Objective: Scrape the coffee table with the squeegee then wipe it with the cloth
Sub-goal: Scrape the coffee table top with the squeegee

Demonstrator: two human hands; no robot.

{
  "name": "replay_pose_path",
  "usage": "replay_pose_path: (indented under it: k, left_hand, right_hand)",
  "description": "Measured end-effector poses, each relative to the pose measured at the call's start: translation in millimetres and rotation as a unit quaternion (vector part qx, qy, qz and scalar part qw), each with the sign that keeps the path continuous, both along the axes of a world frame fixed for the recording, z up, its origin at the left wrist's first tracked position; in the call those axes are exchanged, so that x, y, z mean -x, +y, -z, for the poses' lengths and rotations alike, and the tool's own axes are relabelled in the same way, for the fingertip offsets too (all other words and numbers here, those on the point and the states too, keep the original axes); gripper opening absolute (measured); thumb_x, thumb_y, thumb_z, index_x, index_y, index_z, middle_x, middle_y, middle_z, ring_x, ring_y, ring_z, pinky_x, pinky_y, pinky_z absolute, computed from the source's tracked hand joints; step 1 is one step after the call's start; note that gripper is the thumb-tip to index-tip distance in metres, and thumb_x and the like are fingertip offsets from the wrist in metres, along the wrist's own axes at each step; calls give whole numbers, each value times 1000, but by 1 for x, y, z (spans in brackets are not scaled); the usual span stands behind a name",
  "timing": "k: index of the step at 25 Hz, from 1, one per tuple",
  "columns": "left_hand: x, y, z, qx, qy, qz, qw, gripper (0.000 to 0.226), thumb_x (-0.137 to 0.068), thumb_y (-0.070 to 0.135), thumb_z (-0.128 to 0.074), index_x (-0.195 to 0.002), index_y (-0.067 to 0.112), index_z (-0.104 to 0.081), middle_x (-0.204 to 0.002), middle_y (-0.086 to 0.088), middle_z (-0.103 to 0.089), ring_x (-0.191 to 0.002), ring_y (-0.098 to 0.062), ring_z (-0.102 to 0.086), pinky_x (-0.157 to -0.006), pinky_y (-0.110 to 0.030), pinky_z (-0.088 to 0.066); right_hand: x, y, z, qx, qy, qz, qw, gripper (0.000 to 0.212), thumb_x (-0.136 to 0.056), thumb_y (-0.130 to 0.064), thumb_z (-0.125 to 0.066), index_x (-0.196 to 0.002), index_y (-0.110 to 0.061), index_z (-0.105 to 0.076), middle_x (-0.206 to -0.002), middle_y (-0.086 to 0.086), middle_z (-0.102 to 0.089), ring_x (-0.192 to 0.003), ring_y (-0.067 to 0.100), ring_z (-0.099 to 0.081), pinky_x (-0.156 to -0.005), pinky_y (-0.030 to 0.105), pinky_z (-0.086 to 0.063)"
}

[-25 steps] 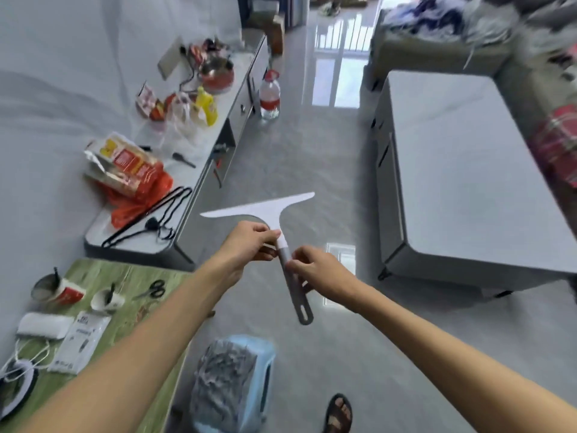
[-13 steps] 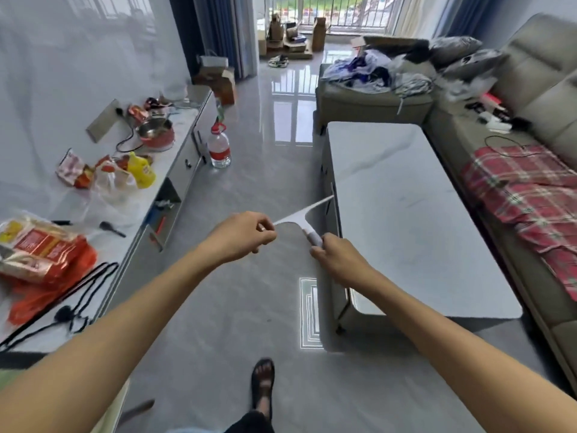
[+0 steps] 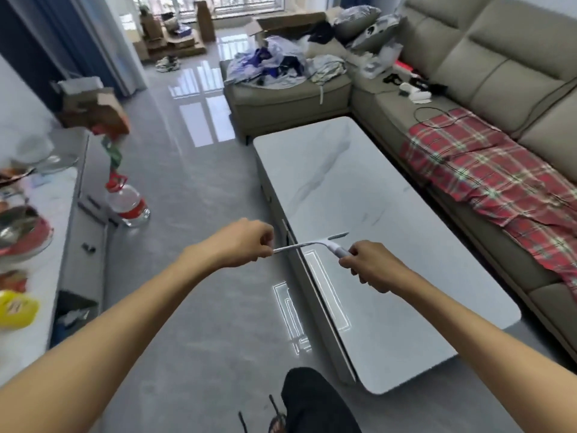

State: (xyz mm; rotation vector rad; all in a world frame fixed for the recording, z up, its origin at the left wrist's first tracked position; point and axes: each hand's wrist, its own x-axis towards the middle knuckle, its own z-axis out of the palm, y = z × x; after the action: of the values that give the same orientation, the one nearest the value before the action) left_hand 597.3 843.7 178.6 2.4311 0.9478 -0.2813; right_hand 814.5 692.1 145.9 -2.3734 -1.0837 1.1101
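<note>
Two bare hands are seen holding one squeegee point(image 3: 312, 244) in the air, above the near left edge of the coffee table point(image 3: 368, 232). The squeegee is thin and pale: a long, narrow blade is carried almost edge-on, running left to right, and it joins a rounded white neck that passes into a grey handle. The left end of the blade is pinched by the fingers of the left hand point(image 3: 246, 242), which is curled closed around it. The handle is gripped by the right hand point(image 3: 371, 264) in a closed fist, so most of the handle is hidden. No contact between blade and tabletop can be made out.

The coffee table is a long, low rectangle with rounded corners; its top is a smooth, glossy, pale grey slab with faint darker veins like marble, and a window reflection is carried on its near part. The floor point(image 3: 199, 195) is laid in shiny grey tiles. To the right of the table, a padded beige sofa point(image 3: 499, 60) is draped with a red plaid blanket point(image 3: 487, 179). At the far end, crumpled clothes point(image 3: 281, 62) are piled on the sofa seat. On the left, a clear plastic water bottle point(image 3: 128, 204) with a red label is stood on the floor beside a low white cabinet point(image 3: 84, 245).
</note>
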Motion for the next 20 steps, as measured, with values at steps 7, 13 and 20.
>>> replay_pose_path:
  k: [7, 13, 20]
  left_hand:
    - [-103, 224, 16, -10, 4, 30, 999, 18, -78, 18, -67, -67, 27, -56, -63, 12, -61, -67, -14, -64, -67, -34, -52]
    - [-163, 406, 8, -7, -13, 69, 998, 21, -78, 10, -59, -84, 30, -59, -70, 16, -61, -73, -16, -62, -71, -34, -52]
    - [-245, 622, 49, 1, 11, 131, 991, 12, -87, 28, -49, -76, 30, -54, -73, 9, -63, -75, -20, -64, -75, -35, -54]
  right_hand:
    - [-85, 212, 33, -4, 24, 48, 999, 35, -88, -30, -56, -80, 2, -64, -62, 8, -60, -43, 19, -51, -38, 21, -34]
    - [-137, 379, 17, 0, 37, 78, 996, 35, -89, -35, -53, -81, -2, -62, -67, 8, -60, -47, 19, -51, -37, 21, -33]
    - [-189, 528, 66, 51, 90, 193, 976, 34, -92, -40, -49, -80, -10, -60, -72, 8, -61, -52, 22, -49, -45, 23, -35]
